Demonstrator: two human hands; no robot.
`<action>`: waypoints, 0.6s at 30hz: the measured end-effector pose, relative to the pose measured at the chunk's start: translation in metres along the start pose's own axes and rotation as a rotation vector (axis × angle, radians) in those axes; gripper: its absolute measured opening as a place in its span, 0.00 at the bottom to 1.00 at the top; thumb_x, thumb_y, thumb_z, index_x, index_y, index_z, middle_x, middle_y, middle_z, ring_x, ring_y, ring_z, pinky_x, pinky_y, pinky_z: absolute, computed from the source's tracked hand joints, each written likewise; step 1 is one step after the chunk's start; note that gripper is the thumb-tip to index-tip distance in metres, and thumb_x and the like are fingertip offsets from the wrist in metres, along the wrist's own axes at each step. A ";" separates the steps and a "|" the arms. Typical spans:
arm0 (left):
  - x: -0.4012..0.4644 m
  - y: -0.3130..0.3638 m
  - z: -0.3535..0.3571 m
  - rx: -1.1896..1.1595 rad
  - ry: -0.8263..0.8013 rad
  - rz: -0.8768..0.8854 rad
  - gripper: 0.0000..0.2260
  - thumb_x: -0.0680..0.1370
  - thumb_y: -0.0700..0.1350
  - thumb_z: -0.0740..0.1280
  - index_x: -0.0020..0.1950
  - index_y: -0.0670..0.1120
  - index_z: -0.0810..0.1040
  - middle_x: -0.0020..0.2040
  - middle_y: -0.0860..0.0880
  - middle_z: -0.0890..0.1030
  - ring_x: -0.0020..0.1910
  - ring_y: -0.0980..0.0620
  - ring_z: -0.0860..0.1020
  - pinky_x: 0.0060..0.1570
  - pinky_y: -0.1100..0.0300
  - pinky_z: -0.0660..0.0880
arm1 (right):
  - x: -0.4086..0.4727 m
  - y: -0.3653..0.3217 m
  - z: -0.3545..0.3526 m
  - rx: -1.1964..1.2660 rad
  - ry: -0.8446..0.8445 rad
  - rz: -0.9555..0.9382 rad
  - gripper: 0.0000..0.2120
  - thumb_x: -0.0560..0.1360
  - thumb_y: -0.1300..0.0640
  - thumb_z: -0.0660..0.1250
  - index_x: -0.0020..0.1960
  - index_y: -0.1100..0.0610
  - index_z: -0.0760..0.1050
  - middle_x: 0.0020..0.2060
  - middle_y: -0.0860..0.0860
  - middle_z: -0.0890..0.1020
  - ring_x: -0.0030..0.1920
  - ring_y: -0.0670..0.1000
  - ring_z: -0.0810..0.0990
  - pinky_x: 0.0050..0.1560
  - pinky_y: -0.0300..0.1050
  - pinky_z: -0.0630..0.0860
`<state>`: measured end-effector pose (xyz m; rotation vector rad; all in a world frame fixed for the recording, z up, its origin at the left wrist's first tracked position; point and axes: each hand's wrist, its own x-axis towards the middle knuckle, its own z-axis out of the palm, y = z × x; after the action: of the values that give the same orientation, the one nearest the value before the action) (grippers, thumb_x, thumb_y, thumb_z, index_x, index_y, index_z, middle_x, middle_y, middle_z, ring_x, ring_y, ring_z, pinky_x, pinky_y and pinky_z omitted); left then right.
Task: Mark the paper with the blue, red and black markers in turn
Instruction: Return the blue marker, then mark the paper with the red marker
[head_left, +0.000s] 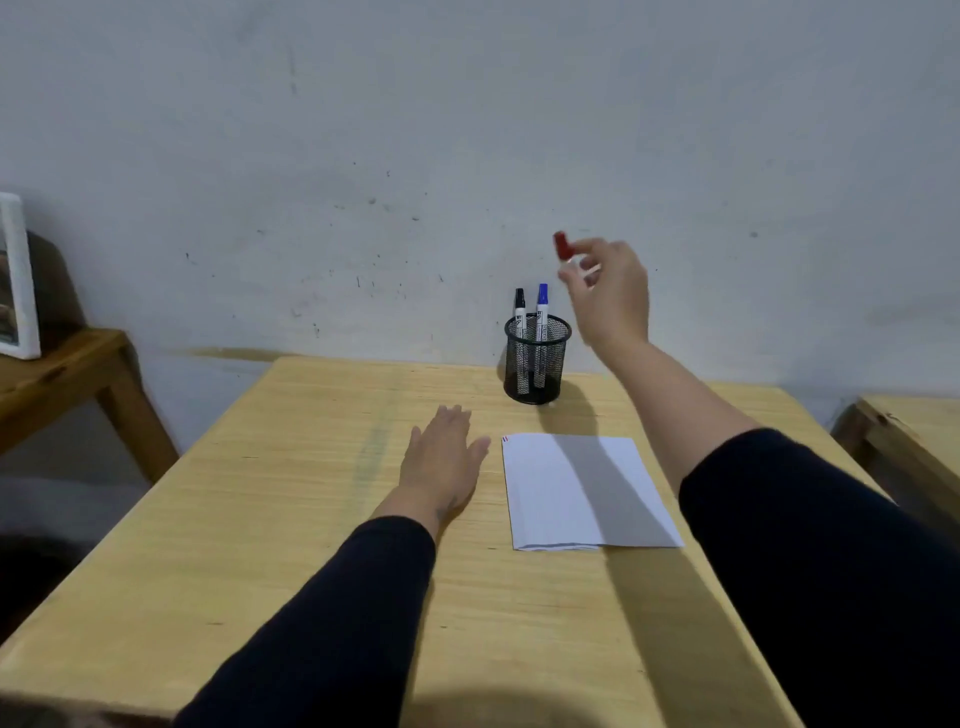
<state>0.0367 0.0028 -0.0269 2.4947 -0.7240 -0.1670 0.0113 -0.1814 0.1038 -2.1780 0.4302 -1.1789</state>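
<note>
A white rectangular sheet of paper (587, 491) is seen lying flat on the pale wooden table (291, 519), with small red and blue marks at its far-left corner. Beyond it, a black wire-mesh pen cup (536, 364) is shown holding a black-capped marker (520, 317) and a blue-capped marker (542, 312), both upright. The red-capped marker (561, 245) is pinched in the fingers of the right hand (610, 296), raised above and right of the cup. The left hand (444, 460) is laid flat, fingers spread, left of the paper.
</note>
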 end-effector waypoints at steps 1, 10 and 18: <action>0.001 -0.006 0.006 0.086 -0.024 0.010 0.25 0.82 0.52 0.52 0.77 0.44 0.55 0.79 0.48 0.55 0.78 0.51 0.49 0.77 0.50 0.45 | 0.010 0.001 0.001 0.054 0.022 0.053 0.09 0.76 0.58 0.67 0.56 0.56 0.79 0.45 0.52 0.79 0.38 0.47 0.77 0.41 0.35 0.73; 0.009 -0.018 0.020 0.177 0.072 0.012 0.26 0.81 0.55 0.50 0.78 0.47 0.54 0.79 0.52 0.53 0.78 0.56 0.49 0.77 0.55 0.44 | 0.041 0.032 0.037 0.133 0.027 0.269 0.09 0.76 0.63 0.64 0.53 0.59 0.82 0.45 0.54 0.84 0.41 0.50 0.82 0.51 0.42 0.81; 0.008 -0.015 0.020 0.194 0.068 0.006 0.26 0.81 0.55 0.49 0.78 0.47 0.53 0.79 0.53 0.53 0.78 0.56 0.49 0.77 0.55 0.44 | 0.010 0.042 0.071 -0.302 -0.381 0.087 0.14 0.72 0.52 0.71 0.58 0.48 0.79 0.50 0.47 0.83 0.53 0.51 0.79 0.56 0.49 0.71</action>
<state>0.0452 0.0008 -0.0516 2.6670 -0.7510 -0.0094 0.0770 -0.1927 0.0539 -2.5427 0.5570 -0.6606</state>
